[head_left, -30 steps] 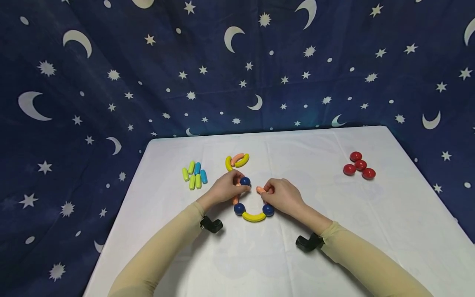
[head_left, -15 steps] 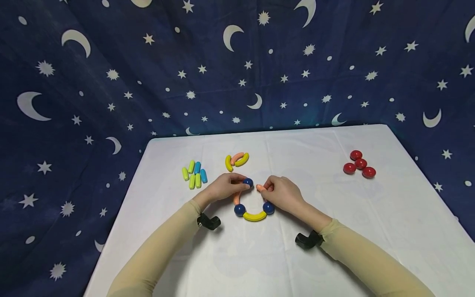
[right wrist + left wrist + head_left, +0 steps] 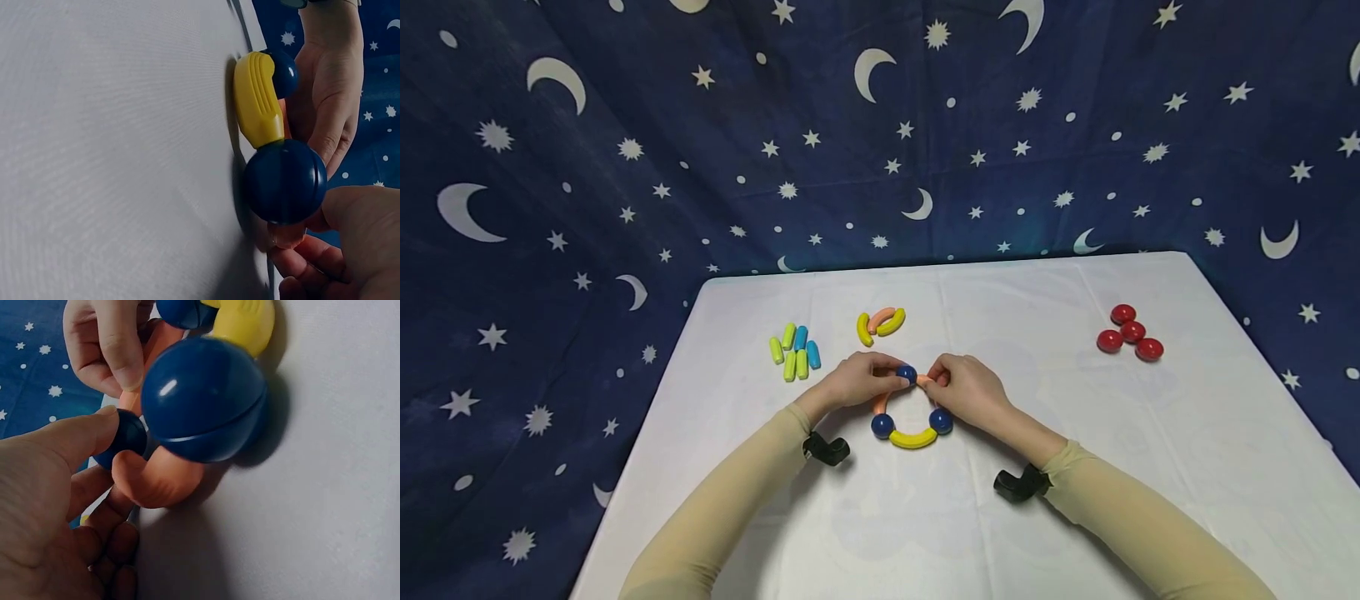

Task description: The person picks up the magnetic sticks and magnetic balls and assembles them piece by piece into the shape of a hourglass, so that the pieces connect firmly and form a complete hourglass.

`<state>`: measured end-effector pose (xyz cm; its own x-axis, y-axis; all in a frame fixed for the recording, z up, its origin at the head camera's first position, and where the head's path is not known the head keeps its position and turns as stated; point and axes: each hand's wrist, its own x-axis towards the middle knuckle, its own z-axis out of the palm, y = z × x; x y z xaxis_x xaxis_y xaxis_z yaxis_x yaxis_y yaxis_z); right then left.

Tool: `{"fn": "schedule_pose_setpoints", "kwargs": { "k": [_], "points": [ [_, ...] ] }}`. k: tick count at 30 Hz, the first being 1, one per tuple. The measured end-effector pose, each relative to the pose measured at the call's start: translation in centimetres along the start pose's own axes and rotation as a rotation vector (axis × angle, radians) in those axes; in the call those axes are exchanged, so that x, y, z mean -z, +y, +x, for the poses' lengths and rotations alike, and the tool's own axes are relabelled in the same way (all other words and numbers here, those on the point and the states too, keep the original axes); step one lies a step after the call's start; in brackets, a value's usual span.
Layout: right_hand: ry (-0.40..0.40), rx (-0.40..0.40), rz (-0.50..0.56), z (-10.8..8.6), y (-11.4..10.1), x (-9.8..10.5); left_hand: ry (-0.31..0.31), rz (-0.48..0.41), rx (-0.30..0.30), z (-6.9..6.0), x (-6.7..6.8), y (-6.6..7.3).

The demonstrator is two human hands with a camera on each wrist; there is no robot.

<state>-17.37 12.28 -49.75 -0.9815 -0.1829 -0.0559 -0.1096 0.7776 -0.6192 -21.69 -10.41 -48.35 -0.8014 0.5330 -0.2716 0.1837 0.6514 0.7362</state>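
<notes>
My left hand [image 3: 856, 382] pinches a dark blue ball [image 3: 907, 374] between thumb and fingers. My right hand [image 3: 972, 393] grips an orange curved rod [image 3: 922, 380], whose tip meets that ball or lies right against it. Two more blue balls, one on the left [image 3: 882, 426] and one on the right [image 3: 940, 421], are joined by a yellow curved rod [image 3: 913, 439] at the near side. From the left ball another orange curved rod [image 3: 156, 481] runs up under my left hand. Together the pieces form a ring on the table. My fingers partly hide both orange rods.
On the white table [image 3: 1037, 500], several green rods [image 3: 790, 365] and two blue rods [image 3: 813, 355] lie to the left. Two yellow curved rods [image 3: 891, 322] and an orange one [image 3: 881, 319] sit behind the ring. Several red balls [image 3: 1132, 332] are grouped at the far right.
My left hand has moved right with the blue ball, closing the gap to the orange rod's tip. The right hand has stayed nearly in place, holding the orange rod.
</notes>
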Motion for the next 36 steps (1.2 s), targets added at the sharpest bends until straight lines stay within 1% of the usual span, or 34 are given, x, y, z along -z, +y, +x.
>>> {"fn": "schedule_pose_setpoints", "kwargs": {
  "k": [5, 7, 10, 12, 14, 16, 18, 21, 23, 25, 28, 32, 36],
  "points": [
    [0.024, 0.006, -0.026, 0.3, 0.2, 0.1, 0.047, -0.007, 0.013, 0.0, -0.2, 0.1],
    [0.033, 0.006, -0.037, 0.4, 0.4, 0.3, 0.050, -0.016, 0.009, -0.1, -0.3, 0.1],
    [0.043, 0.004, -0.048, 0.5, 0.9, 0.7, 0.040, -0.014, -0.019, -0.3, -0.3, 0.0],
    [0.049, -0.007, -0.056, 0.6, 1.3, 1.0, 0.031, 0.013, -0.042, -0.6, -0.4, -0.1],
    [0.049, -0.013, -0.059, 0.5, 1.8, 1.5, 0.028, 0.064, -0.069, -1.1, -0.5, -0.3],
    [0.044, -0.014, -0.056, 0.4, 2.5, 2.0, 0.029, 0.135, -0.092, -1.7, -0.7, -0.4],
    [0.027, 0.011, -0.045, 0.0, 3.3, 2.5, 0.035, 0.203, -0.118, -2.1, -1.0, -0.5],
    [-0.024, 0.072, -0.030, -1.0, 4.7, 3.2, 0.051, 0.271, -0.147, -2.5, -1.3, -0.4],
    [-0.066, 0.118, -0.032, -1.8, 5.5, 3.5, 0.064, 0.289, -0.149, -2.6, -1.6, -0.4],
    [-0.097, 0.154, -0.037, -2.5, 5.9, 3.7, 0.077, 0.295, -0.142, -2.6, -1.8, -0.3],
    [-0.105, 0.183, -0.063, -3.0, 6.1, 3.6, 0.091, 0.295, -0.134, -2.5, -1.9, -0.2],
    [-0.083, 0.182, -0.090, -3.1, 6.1, 3.6, 0.097, 0.308, -0.139, -2.2, -2.0, -0.1],
    [-0.085, 0.168, -0.098, -2.9, 6.1, 3.6, 0.095, 0.323, -0.135, -1.8, -2.1, -0.1]
  ]
}}
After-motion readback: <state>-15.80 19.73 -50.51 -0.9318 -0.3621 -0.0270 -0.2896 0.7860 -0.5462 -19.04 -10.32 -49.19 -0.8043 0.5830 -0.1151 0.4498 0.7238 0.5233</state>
